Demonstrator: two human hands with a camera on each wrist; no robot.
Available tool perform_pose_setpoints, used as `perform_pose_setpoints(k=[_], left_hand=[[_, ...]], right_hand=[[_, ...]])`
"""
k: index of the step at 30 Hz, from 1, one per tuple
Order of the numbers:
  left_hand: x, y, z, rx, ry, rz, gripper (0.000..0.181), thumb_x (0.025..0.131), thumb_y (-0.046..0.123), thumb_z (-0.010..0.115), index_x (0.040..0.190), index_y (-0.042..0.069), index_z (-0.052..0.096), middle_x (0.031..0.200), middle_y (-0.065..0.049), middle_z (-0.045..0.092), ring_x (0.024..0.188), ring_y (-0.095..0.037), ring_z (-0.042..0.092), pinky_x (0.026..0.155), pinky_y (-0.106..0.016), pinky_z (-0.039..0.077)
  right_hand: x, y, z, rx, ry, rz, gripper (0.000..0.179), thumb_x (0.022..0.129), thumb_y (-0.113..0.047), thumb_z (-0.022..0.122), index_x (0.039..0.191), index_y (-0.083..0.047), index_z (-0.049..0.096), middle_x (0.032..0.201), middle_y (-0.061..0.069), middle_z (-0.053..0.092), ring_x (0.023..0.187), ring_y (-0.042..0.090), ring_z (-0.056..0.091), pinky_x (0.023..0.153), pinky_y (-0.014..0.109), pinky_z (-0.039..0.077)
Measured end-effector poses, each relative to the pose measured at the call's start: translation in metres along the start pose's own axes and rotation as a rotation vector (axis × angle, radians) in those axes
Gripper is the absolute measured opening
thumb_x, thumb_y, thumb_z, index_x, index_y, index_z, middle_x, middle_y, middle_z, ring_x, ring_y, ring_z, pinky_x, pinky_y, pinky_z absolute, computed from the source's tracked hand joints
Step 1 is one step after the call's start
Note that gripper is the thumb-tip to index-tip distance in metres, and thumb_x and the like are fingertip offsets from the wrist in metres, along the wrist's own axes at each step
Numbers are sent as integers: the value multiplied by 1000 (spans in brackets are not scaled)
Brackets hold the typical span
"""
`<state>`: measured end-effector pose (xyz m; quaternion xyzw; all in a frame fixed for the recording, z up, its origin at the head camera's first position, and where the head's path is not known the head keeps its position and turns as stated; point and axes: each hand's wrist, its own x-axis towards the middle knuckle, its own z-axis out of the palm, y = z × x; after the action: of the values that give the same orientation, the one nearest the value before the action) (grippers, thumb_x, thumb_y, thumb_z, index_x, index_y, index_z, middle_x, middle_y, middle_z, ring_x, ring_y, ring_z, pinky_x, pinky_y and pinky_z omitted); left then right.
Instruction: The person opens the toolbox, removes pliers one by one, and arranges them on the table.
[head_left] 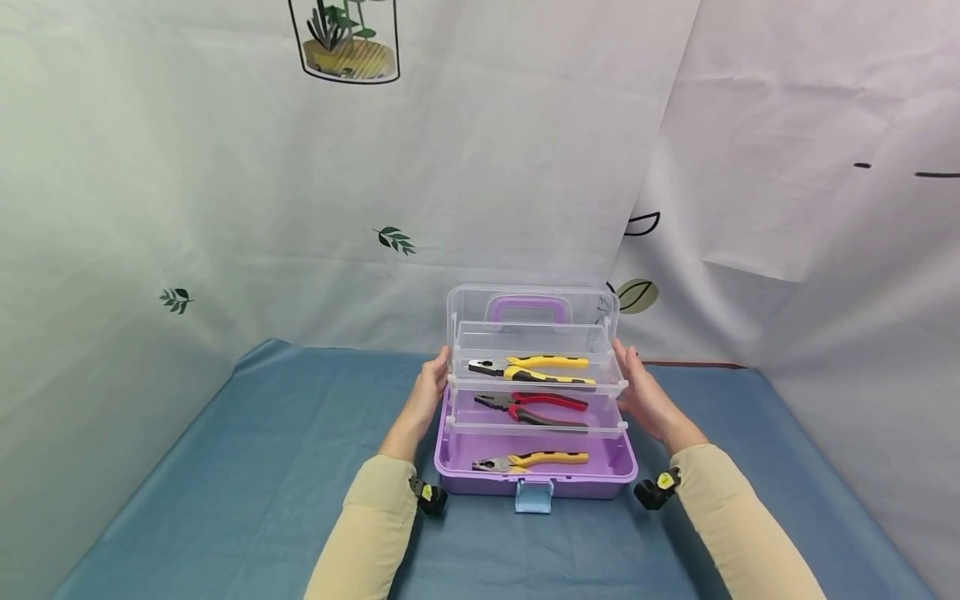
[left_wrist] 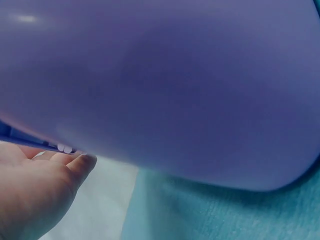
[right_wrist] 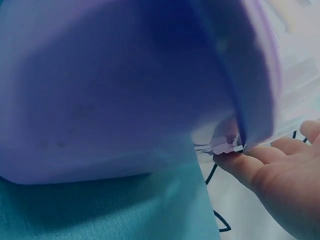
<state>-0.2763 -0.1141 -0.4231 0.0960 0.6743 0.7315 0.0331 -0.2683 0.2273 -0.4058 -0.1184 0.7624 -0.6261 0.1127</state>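
Between the wrist cameras [head_left: 432,498], I see unobstructed front access to the toolbox [head_left: 480,486]; only the blue latch [head_left: 533,498] projects. Left grip [head_left: 429,387] and right grip [head_left: 643,396] obstruct the sides. Stepped transparent trays [head_left: 540,388] impede descent into its rear; the raised lid [head_left: 470,302] and backdrop [head_left: 510,183] limit access behind.

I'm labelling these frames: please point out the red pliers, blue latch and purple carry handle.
Red pliers [head_left: 551,401], head view: upper handle.
Blue latch [head_left: 534,498], head view: middle of its front.
Purple carry handle [head_left: 529,301], head view: top bar.
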Motion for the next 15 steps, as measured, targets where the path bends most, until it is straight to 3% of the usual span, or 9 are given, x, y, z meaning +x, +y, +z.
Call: perform_pose_setpoints(k=[8, 15], left_hand=[[1, 1, 0, -24, 25, -36, 62, 99, 32, 21, 149, -4, 12, 157, -20, 9, 144, -37, 15, 120, -46, 11], [3, 1, -1, -27, 17, -30, 63, 98, 30, 20, 150, -3, 9, 157, -21, 6, 143, -38, 15, 120, -46, 11]], right_hand=[[1, 1, -1, 31, -25, -24, 74, 92, -66, 4, 149, -26, -19, 158, 12, -16, 142, 48, 1, 108, 70, 16], [3, 3, -2, 36, -30, -27, 75, 92, -66, 5, 150, -25, -19, 159, 12, -15, 141, 50, 4, 107, 71, 17]])
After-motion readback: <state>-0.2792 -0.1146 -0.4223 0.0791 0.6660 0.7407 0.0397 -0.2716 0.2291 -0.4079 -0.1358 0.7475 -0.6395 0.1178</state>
